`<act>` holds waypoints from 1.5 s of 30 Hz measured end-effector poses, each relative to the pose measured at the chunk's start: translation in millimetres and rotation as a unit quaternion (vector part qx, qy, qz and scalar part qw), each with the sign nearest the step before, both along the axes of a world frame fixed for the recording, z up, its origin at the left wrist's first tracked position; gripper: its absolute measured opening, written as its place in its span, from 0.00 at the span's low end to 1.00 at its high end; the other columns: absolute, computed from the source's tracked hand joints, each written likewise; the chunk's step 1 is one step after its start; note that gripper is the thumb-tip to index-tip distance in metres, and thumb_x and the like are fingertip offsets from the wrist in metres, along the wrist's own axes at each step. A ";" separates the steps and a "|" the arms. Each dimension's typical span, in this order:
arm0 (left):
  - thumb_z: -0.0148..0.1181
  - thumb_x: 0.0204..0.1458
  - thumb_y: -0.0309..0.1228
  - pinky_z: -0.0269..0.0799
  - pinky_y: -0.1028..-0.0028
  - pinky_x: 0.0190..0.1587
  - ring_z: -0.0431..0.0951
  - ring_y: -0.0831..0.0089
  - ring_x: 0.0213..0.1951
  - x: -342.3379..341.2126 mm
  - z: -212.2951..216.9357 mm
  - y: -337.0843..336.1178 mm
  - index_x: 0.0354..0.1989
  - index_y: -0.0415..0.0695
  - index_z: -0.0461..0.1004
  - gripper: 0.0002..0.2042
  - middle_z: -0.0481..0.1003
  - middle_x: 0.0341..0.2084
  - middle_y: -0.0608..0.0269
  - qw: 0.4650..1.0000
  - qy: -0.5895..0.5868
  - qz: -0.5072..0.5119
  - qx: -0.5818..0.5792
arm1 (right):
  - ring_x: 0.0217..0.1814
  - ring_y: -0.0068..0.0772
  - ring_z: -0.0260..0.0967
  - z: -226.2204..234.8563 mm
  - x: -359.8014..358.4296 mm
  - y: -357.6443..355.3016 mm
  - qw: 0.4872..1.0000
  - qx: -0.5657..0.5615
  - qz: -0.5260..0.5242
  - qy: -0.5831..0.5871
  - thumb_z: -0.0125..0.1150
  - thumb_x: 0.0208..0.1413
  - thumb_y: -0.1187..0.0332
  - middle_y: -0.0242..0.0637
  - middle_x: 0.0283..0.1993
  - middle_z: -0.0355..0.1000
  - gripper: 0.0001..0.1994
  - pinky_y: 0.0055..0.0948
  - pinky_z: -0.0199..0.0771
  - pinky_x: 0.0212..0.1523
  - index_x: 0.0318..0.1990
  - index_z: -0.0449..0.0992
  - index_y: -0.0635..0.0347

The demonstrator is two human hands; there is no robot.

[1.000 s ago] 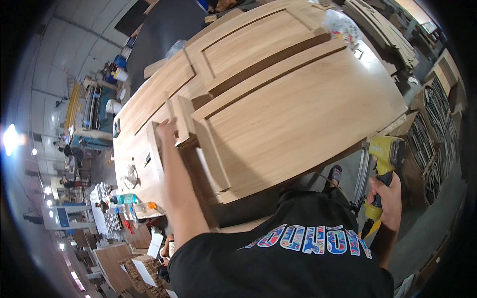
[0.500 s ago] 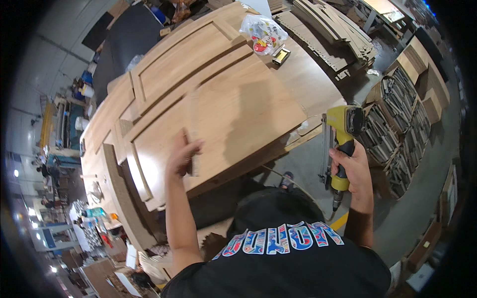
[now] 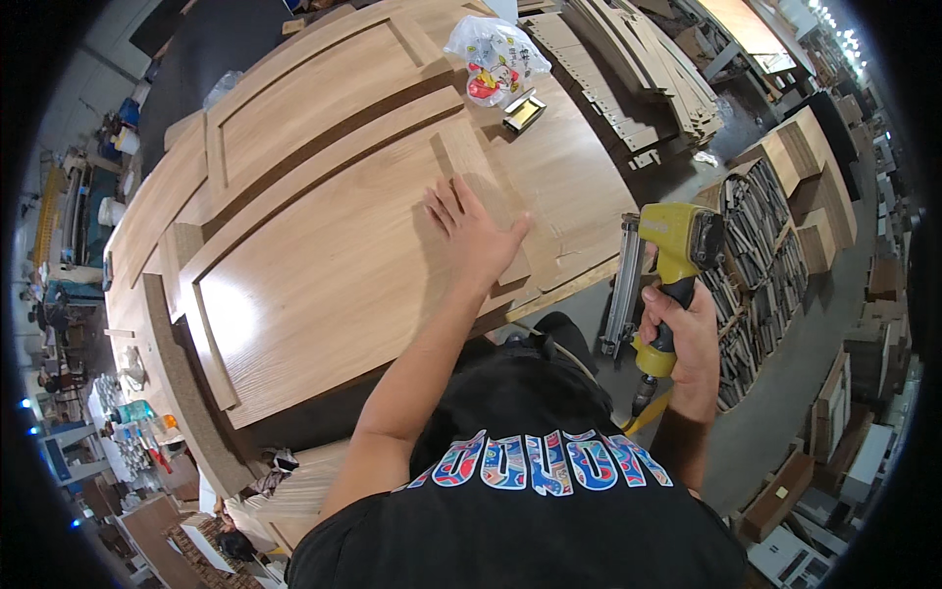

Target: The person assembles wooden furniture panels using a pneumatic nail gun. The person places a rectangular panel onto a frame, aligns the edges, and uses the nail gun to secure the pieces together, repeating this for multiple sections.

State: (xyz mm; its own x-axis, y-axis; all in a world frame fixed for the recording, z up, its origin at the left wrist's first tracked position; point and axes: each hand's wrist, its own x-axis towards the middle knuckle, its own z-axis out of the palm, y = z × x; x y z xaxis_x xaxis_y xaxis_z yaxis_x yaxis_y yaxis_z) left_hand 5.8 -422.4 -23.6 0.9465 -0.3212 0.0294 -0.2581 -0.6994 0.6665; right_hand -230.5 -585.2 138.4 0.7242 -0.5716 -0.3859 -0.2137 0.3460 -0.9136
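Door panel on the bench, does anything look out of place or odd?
One thing: a crumpled plastic bag with red contents and a small metal box lie on the door panel, beyond the flat left hand. The right hand holds a nail gun off the bench edge.

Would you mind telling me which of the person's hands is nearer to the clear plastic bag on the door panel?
The left hand, flat on the wooden door panel below the plastic bag. The right hand grips the yellow nail gun off the panel's edge, farther away.
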 end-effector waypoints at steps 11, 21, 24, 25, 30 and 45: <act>0.71 0.60 0.48 0.36 0.44 0.88 0.46 0.39 0.87 31.9 -13.7 -46.0 0.85 0.31 0.49 0.53 0.52 0.84 0.33 0.995 -0.079 0.046 0.036 | 0.23 0.25 0.73 -20.2 112.5 -83.0 0.992 -0.010 0.129 -0.006 0.75 0.66 0.74 0.31 0.28 0.74 0.12 0.28 0.74 0.26 0.49 0.76 0.65; 0.67 0.59 0.42 0.38 0.49 0.88 0.51 0.44 0.86 29.9 1.9 -60.2 0.84 0.32 0.55 0.48 0.56 0.84 0.38 0.992 -0.040 0.110 0.038 | 0.23 0.23 0.72 -45.2 168.6 -147.8 0.969 0.036 0.243 -0.006 0.74 0.66 0.74 0.30 0.29 0.74 0.17 0.27 0.74 0.26 0.58 0.77 0.67; 0.69 0.58 0.42 0.40 0.50 0.88 0.52 0.44 0.86 30.4 -1.9 -61.5 0.84 0.32 0.56 0.48 0.57 0.84 0.38 0.991 -0.046 0.117 0.054 | 0.23 0.22 0.72 -48.9 173.4 -163.0 0.967 0.049 0.250 -0.006 0.74 0.66 0.74 0.30 0.30 0.75 0.15 0.27 0.74 0.26 0.55 0.77 0.67; 0.70 0.57 0.42 0.41 0.50 0.88 0.53 0.44 0.85 30.9 -3.5 -61.0 0.84 0.32 0.57 0.48 0.58 0.84 0.38 0.990 -0.049 0.118 0.061 | 0.23 0.22 0.72 -49.7 173.9 -167.2 0.967 0.054 0.250 -0.011 0.75 0.65 0.73 0.30 0.30 0.75 0.12 0.27 0.74 0.26 0.50 0.78 0.66; 0.73 0.56 0.43 0.45 0.48 0.87 0.55 0.44 0.85 34.5 -5.4 -60.8 0.84 0.34 0.59 0.49 0.60 0.83 0.40 0.988 -0.057 0.113 0.089 | 0.24 0.21 0.72 -54.4 175.9 -180.9 0.968 0.068 0.241 -0.018 0.75 0.65 0.73 0.30 0.31 0.76 0.09 0.26 0.73 0.26 0.45 0.78 0.66; 0.74 0.54 0.39 0.46 0.50 0.87 0.55 0.45 0.85 31.8 -1.3 -66.7 0.83 0.34 0.60 0.48 0.61 0.83 0.40 0.987 -0.049 0.142 0.060 | 0.24 0.20 0.72 -52.5 175.0 -190.0 0.969 0.051 0.240 0.000 0.76 0.65 0.73 0.31 0.32 0.76 0.12 0.26 0.74 0.26 0.48 0.77 0.65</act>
